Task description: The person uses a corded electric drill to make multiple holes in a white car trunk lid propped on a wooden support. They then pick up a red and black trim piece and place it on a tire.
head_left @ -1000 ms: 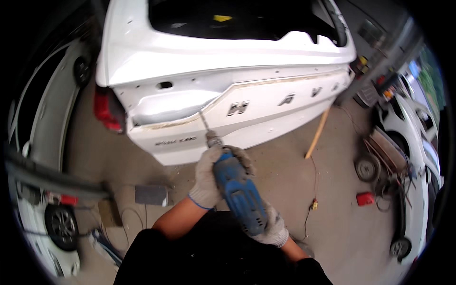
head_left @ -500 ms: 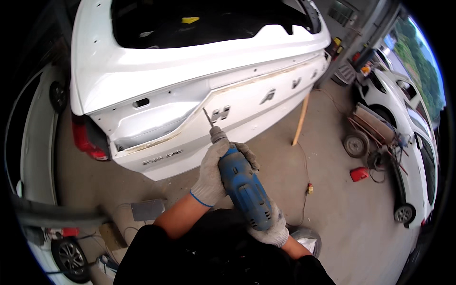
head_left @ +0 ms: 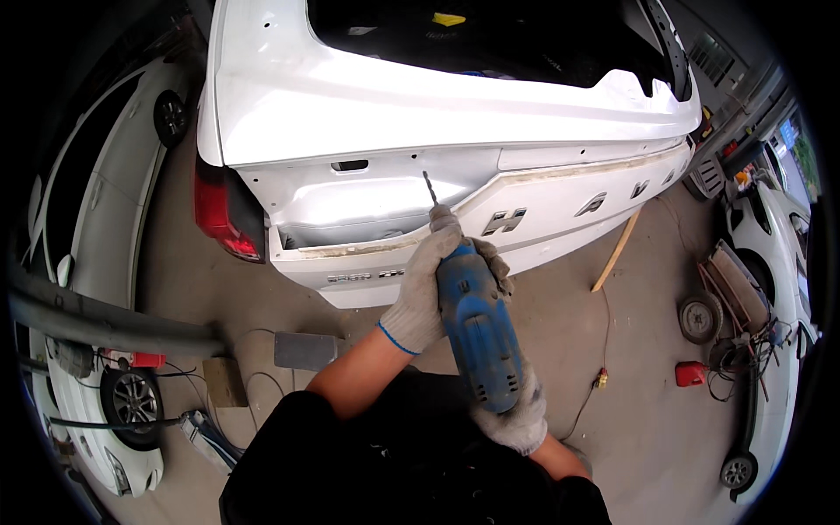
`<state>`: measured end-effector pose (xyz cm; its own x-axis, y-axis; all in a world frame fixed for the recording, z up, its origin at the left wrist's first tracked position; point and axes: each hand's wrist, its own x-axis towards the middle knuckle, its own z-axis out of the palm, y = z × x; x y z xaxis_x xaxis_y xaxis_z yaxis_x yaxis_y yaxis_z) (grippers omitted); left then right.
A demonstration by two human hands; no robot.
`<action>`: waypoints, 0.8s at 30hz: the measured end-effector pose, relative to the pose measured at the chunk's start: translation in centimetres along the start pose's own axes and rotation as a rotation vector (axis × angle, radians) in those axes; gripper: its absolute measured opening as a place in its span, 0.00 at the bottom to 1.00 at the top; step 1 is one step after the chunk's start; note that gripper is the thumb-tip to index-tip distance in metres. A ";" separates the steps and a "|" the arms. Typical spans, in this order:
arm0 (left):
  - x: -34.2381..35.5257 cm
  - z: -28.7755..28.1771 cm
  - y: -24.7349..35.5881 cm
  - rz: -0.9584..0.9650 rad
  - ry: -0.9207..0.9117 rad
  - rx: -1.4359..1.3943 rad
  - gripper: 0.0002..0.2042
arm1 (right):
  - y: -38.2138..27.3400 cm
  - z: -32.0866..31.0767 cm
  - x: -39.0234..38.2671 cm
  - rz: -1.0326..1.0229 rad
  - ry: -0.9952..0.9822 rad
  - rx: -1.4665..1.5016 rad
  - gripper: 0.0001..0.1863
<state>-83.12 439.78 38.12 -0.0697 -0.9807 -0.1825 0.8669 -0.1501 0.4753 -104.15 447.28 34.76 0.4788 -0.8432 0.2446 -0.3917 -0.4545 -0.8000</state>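
A blue power drill [head_left: 479,324] with a long metal bit is held in both gloved hands, pointing away from me. My left hand [head_left: 426,284], in a pale knit glove with a blue cuff edge, wraps round the drill's front behind the chuck [head_left: 443,217]. My right hand [head_left: 518,416] closes round the rear end; its fingers are partly hidden behind the tool. Beyond the bit [head_left: 430,187] stands a white car tailgate [head_left: 367,118] with its lower recess bare. From this view, I cannot tell whether the bit touches the panel.
A red tail light [head_left: 229,210] sits at the tailgate's left edge. A wooden prop [head_left: 616,251] leans under its right part. Cables, a red jerrycan [head_left: 691,374] and a wheeled cart [head_left: 731,284] are at right. A grey post [head_left: 114,315] and a white car [head_left: 105,184] stand at left.
My view has turned left, so the car appears farther right. The drill's bit has shifted from near the first raised letter to in front of the bare recess. Both hands keep their hold.
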 end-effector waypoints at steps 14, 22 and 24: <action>1.9 -1.3 3.6 -0.044 -0.081 0.044 0.28 | -0.3 3.1 2.3 -0.042 0.039 -0.141 0.44; 3.1 -0.9 3.4 -0.015 -0.051 -0.001 0.28 | 0.1 1.8 3.5 0.034 0.003 -0.235 0.43; 3.4 -0.8 3.1 0.013 -0.045 -0.029 0.28 | -0.4 0.8 4.1 0.063 -0.010 -0.230 0.43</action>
<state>-80.29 436.04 38.32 -0.0797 -0.9874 -0.1367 0.8818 -0.1338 0.4522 -101.37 444.26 35.65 0.4551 -0.8697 0.1912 -0.5894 -0.4552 -0.6674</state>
